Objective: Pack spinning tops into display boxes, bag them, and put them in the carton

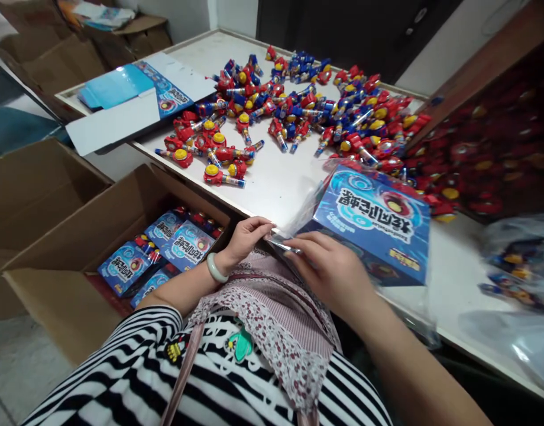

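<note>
Near the table's front edge, my left hand (246, 238) pinches the gathered end of a clear plastic bag (305, 210). My right hand (327, 266) is closed on the same end, just right of my left hand, with a thin shiny strip between its fingers. Inside the bag is a blue printed box (374, 216), lying on the table to the right of my hands. Its lettering appears upside down. Both hands are above my patterned apron (276, 313), with a small gap between them.
Many red, blue and yellow toys (298, 106) cover the white table (276, 186). An open cardboard carton (59, 296) holding blue boxes stands at left. A flattened blue-and-white box (121, 118) lies at back left. Bagged toys (524, 260) are at right.
</note>
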A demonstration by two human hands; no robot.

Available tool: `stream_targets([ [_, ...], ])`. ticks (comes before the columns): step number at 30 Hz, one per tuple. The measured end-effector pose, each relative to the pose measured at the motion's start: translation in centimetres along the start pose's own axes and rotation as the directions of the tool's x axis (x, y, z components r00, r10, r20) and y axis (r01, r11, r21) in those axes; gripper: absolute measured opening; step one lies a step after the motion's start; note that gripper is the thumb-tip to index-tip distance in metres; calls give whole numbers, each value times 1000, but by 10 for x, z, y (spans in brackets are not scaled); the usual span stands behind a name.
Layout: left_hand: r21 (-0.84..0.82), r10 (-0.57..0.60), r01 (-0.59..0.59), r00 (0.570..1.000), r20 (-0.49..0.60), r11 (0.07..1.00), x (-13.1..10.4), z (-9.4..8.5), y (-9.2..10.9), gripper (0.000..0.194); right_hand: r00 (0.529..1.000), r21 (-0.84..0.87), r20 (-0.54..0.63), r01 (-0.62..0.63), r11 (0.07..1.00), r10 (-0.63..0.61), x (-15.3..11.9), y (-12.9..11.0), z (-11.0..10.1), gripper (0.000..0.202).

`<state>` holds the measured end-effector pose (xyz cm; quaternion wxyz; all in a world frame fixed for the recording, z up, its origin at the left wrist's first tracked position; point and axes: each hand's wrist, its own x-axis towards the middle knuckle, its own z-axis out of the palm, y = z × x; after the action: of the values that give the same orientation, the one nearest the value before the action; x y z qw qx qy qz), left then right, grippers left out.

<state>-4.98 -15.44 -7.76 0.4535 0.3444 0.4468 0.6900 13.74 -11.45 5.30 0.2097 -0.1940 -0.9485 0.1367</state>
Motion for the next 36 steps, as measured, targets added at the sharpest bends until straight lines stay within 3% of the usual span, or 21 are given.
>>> stream_targets([
  [4,-50,-46,46,999,7,998,-6,7,8,30,997,-402,67,-19,915,50,27,1,41,25],
  [8,-24,-123,126,987,102,992,-14,0,17,29,978,-487,203,55,872,52,43,0,55,26],
  [11,141,-104,92,992,78,986,-17,-5,21,24,963,-524,265,103,846,47,49,-3,58,27],
  [14,203,-70,61,997,37,977,-14,-6,19,22,947,-525,314,113,844,69,55,1,61,25],
  [17,172,-58,49,997,47,984,-9,-7,15,23,966,-480,254,72,874,59,54,9,60,25],
  [21,104,-88,84,995,37,991,-6,-8,12,23,992,-452,110,104,886,-61,47,9,51,25],
  [27,106,-163,150,978,127,983,-4,-7,20,19,964,-563,266,160,811,-5,53,-3,55,26],
  [31,183,-192,162,968,162,970,2,-7,19,12,945,-570,328,199,798,-1,58,5,62,25],
  [34,138,-176,154,970,167,978,6,-7,14,11,950,-561,310,220,798,-43,58,21,63,21],
  [36,87,-151,137,971,186,987,7,-8,12,9,968,-536,232,209,818,-95,59,29,62,20],
])
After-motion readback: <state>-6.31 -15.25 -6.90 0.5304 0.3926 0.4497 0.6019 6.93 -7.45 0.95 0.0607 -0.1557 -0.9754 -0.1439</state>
